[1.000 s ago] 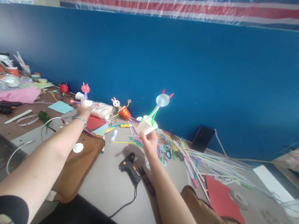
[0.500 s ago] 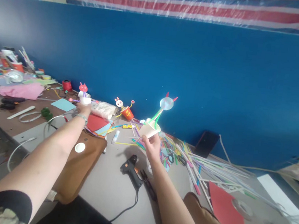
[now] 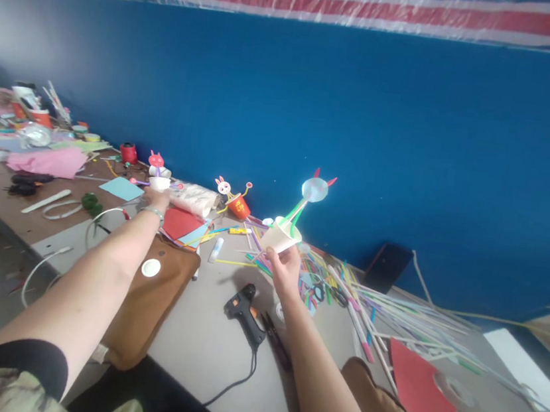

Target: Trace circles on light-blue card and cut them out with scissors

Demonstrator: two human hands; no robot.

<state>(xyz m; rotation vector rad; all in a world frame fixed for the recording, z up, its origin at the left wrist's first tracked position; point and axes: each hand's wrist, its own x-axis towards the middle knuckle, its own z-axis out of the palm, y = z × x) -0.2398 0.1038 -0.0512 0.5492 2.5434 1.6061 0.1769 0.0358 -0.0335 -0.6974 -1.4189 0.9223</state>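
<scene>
My right hand (image 3: pixel 285 266) is closed on a white paper cup (image 3: pixel 281 235), lifted over the table. Green straws rise out of it to a pale round head (image 3: pixel 315 189) with two red pointed ears. Far out to the left, my left hand (image 3: pixel 157 199) grips a second white paper cup (image 3: pixel 160 184), whose figure has a red eared head (image 3: pixel 156 160) and purple arms with red round ends. Between the two cups, a red paper cup figure (image 3: pixel 239 206) with a white rabbit face leans near the blue partition.
A black glue gun (image 3: pixel 245 315) lies on the table beside dark pliers (image 3: pixel 276 341). Loose straws (image 3: pixel 392 314) and scissors (image 3: pixel 339 296) are spread at the right, near red paper (image 3: pixel 426 388). Stacked paper cups (image 3: pixel 193 198) lie behind a brown bag (image 3: pixel 155 305). A dark phone (image 3: pixel 388 267) leans against the blue partition (image 3: pixel 277 106).
The view has shifted slightly, so most things sit a little further right. Both hands keep hold of their cups, and the left cup figure appears slightly lower.
</scene>
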